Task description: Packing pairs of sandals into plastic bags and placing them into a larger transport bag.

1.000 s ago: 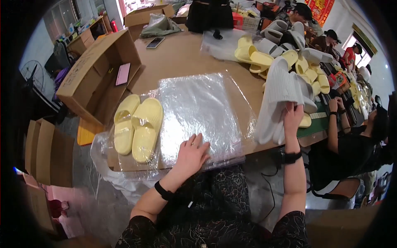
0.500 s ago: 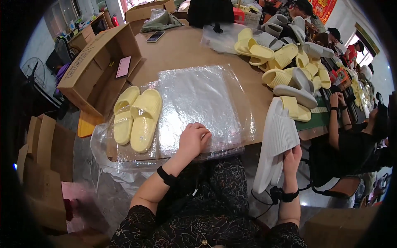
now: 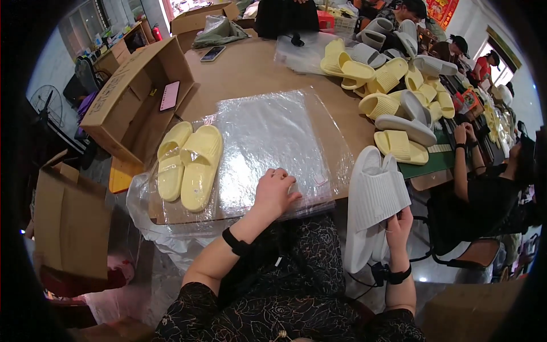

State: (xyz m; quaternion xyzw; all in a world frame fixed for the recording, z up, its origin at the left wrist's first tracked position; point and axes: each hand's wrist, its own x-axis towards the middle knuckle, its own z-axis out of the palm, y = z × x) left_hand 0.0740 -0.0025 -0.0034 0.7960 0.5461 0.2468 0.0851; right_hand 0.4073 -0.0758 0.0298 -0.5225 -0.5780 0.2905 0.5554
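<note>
Down and off the counter's near edge comes the white slipper pair (image 3: pixel 373 208), right hand (image 3: pixel 399 225) clenched round its lower end, soles outward. Left hand (image 3: pixel 274 192), released and flat, presses the stack of clear bags (image 3: pixel 268 148) by that near edge; better to pinch one top sheet only. Yellow slippers (image 3: pixel 189 162) crowd the left; open room lies centre-far.

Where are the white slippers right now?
In the head view, the white slippers are low on the right, held in the right hand just off the table edge, below the pile of yellow slippers.
</note>
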